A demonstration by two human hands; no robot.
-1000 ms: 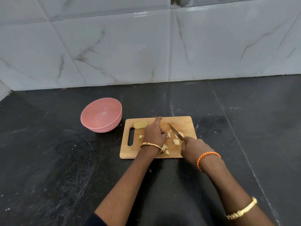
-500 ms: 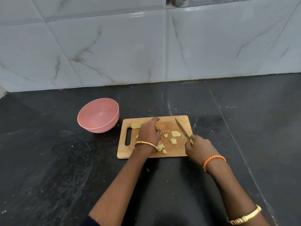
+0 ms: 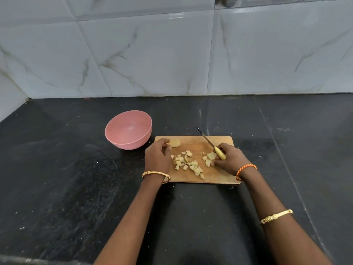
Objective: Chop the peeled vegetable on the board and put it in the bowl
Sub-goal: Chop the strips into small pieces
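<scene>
Up comes the knife (image 3: pixel 205 138) since a moment ago, its thin blade now lifted off the cut pieces and pointing away toward the tiled wall (image 3: pixel 172 54), while the left hand (image 3: pixel 157 156) has slid off the pile to the board's near-left end. The right hand (image 3: pixel 230 159) wraps its curled fingers around the yellow handle, and just under those fingertips sit a few pale, blocky chunks. The left hand's fingers are loosely curled, tips just beside the smooth uncut vegetable piece (image 3: pixel 174 143); whether they touch it, I cannot tell. Between the two hands, the chopped pieces (image 3: pixel 188 164) lie scattered, irregular and cream-coloured, on the rectangular wooden board (image 3: pixel 219 176), whose handle slot is hidden under the left hand. Beyond the left fingers, well apart from the chunks, the round matte pink bowl (image 3: pixel 128 130) stands on the speckled black stone counter (image 3: pixel 66 178). Gold bangles and an orange braided band ring the wrists.
</scene>
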